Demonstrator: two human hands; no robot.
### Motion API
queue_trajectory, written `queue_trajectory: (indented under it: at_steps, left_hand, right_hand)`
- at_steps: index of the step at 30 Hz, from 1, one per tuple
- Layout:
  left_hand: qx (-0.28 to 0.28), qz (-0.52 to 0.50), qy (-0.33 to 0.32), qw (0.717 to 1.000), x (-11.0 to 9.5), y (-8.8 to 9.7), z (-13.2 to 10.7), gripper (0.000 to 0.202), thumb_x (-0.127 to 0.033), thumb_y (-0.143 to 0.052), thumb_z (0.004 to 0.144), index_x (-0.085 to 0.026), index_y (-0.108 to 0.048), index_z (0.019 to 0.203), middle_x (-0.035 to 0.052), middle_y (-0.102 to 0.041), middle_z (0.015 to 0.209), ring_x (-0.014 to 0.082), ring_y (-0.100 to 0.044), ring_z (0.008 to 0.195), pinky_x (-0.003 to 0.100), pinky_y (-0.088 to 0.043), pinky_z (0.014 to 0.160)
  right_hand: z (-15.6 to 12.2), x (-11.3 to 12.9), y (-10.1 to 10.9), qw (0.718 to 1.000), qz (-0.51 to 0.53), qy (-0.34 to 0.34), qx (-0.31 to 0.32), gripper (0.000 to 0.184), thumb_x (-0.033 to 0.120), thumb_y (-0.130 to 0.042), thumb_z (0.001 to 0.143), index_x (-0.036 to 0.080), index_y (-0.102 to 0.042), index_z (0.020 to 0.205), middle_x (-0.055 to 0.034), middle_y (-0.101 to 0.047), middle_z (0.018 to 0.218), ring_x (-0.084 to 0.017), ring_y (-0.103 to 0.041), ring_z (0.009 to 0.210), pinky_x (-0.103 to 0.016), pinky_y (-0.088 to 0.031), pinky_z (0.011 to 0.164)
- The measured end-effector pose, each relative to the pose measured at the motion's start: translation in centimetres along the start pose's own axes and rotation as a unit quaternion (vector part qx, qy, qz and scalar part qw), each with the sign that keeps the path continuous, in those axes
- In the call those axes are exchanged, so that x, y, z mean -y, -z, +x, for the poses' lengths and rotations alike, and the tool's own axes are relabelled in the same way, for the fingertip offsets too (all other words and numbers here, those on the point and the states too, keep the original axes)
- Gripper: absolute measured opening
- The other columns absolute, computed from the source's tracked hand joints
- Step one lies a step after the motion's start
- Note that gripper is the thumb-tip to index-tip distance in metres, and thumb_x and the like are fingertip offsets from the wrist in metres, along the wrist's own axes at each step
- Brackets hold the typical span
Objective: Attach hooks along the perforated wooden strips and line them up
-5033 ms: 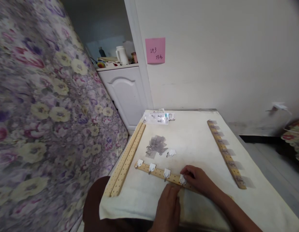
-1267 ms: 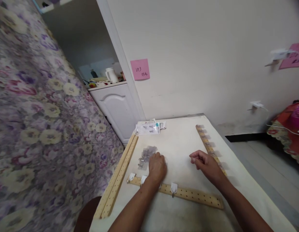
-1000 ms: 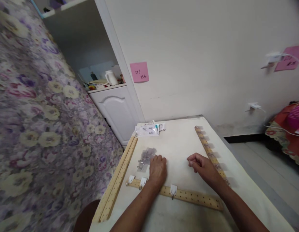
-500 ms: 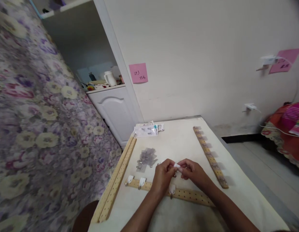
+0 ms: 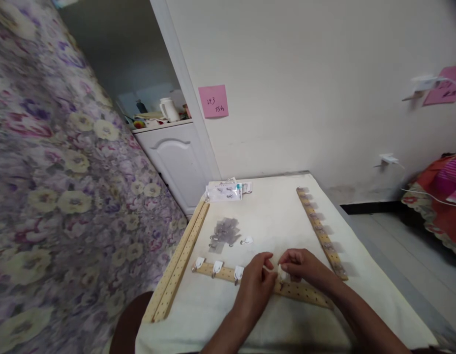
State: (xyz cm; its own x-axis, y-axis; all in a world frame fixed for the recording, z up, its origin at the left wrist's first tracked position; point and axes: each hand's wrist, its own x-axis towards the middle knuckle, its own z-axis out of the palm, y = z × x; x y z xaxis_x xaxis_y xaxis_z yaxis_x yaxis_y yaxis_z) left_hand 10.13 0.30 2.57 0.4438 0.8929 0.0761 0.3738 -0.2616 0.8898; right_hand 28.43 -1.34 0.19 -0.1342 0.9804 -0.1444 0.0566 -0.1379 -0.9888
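Observation:
A perforated wooden strip [image 5: 301,294] lies across the near part of the table, with white adhesive hooks [image 5: 217,268] set along its left part. My right hand [image 5: 305,265] pinches a white hook [image 5: 283,275] at the strip, right of the others. Just left of that hook is my left hand [image 5: 255,282], its thumb and fingers bent but apart, with nothing seen in them; it hides part of the strip. A loose white hook [image 5: 248,240] lies beyond my left hand, beside a pile of clear hooks [image 5: 226,232].
Two perforated strips [image 5: 183,260] lie along the table's left edge. Another strip [image 5: 319,231], bearing clear hooks, lies at the right. Hook packaging [image 5: 224,192] sits at the back left. A flowered curtain [image 5: 83,196] hangs to the left, and a wall [image 5: 287,98] stands behind the table.
My hands have come nearer and lower, from over the table beyond the strip to the strip itself. My left hand has let go of the white piece. The view has shifted slightly.

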Motion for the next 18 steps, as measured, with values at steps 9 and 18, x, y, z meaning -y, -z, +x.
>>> queue_trajectory:
  at_steps: [9,18]
  left_hand:
    - [0.071,0.069,0.036,0.994,1.4,-1.5,-5.6,0.012,-0.015,-0.047,0.080,-0.019,-0.058,0.080,-0.0030,-0.058,0.069,0.0121,-0.052,0.065,0.022,-0.036,0.060]
    - [0.117,0.171,-0.013,0.978,3.0,-2.9,-7.0,0.034,-0.018,-0.041,0.086,-0.017,-0.054,0.117,0.0068,-0.067,0.094,0.0185,-0.061,0.086,0.030,-0.046,0.078]
  right_hand:
    - [-0.7,-1.2,0.2,0.988,-0.152,0.005,-0.028,0.004,0.016,-0.056,0.070,0.017,-0.057,0.067,0.0035,-0.056,0.056,-0.010,-0.049,0.052,-0.021,-0.035,0.050]
    - [-0.5,-2.6,0.7,0.982,-0.186,0.006,-0.025,0.006,0.014,-0.055,0.068,0.016,-0.060,0.070,0.0025,-0.057,0.061,-0.010,-0.047,0.056,-0.021,-0.033,0.052]
